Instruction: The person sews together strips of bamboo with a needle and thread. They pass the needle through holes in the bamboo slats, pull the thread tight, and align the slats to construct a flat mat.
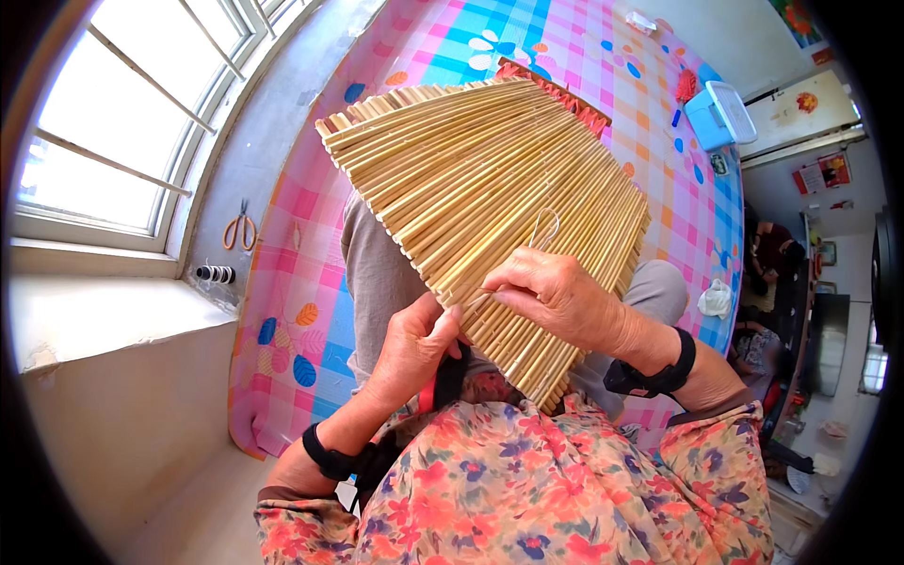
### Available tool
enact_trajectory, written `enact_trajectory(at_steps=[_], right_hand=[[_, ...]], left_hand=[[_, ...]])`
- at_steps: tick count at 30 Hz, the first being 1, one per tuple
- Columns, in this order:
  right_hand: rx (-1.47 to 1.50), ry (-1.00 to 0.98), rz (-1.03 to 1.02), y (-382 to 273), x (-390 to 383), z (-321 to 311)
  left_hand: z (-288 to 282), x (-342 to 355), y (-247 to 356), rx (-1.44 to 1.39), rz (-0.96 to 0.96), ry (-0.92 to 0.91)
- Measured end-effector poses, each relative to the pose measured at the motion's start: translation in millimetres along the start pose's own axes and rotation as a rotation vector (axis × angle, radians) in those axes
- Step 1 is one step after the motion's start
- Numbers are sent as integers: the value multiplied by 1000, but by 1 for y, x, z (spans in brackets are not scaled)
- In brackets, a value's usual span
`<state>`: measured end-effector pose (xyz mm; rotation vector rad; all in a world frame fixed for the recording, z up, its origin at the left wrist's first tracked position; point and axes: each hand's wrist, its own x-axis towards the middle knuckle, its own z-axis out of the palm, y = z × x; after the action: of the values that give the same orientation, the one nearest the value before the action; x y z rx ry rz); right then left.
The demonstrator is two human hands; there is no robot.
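A mat of many thin yellow reed sticks (pixel 499 169), bound side by side, lies fanned across my lap. My left hand (pixel 414 347) is closed on its near left edge, thumb on top and the other fingers underneath. Just to the right, my right hand (pixel 560 297) is over the mat with thumb and forefinger pinched together close to the left thumb. A pale cord (pixel 546 226) makes a loose loop above the right knuckles and runs into that hand. The pinched fingertips hide the cord's end.
A checked pink and blue sheet (pixel 315 282) lies under me. Scissors (pixel 239 228) and a dark spool (pixel 216 274) rest on the grey ledge by the barred window. A blue box (pixel 720 115) and a crumpled white bag (pixel 716 299) lie to the right. Beyond are people (pixel 774 252).
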<state>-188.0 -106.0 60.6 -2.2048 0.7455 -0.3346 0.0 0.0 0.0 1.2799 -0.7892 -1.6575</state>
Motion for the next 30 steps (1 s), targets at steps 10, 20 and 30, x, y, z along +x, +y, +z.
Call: enact_trajectory(at_steps=[10, 20, 30], right_hand=[[43, 211, 42, 0, 20, 19], [139, 185, 14, 15, 29, 28], [140, 161, -31, 20, 29, 27]], left_hand=[[-14, -8, 20, 594, 301, 208], [0, 7, 25, 1227, 889, 398], [-6, 4, 30, 1219, 911, 413]])
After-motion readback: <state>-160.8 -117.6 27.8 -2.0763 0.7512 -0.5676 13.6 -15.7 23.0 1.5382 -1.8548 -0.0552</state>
